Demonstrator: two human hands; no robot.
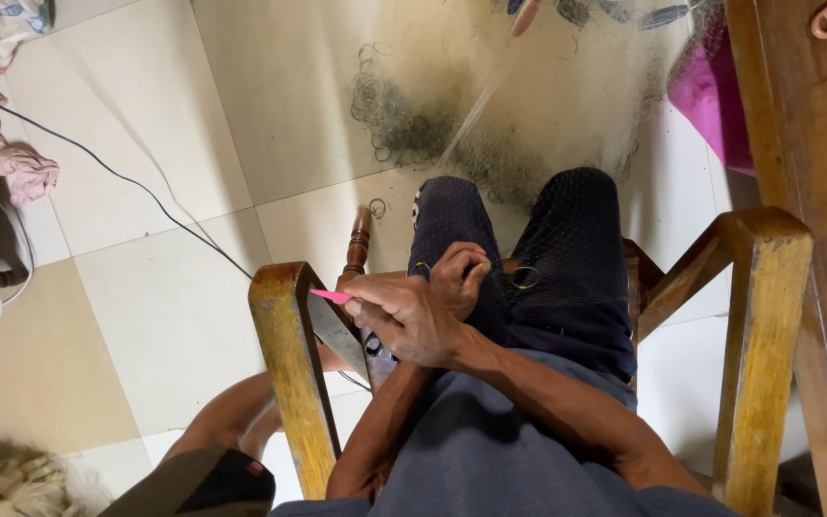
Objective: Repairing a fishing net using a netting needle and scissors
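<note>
At frame centre, a pink needle [330,296] is pinched in the right hand [404,316]; dark netting [528,239] is clenched by the left hand [458,276]. Crossed wrists could snag mesh.

Seemingly no packages, labels, screens

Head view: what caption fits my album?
Seated person's hands, right holding a pink tool, left gripping net.
</note>
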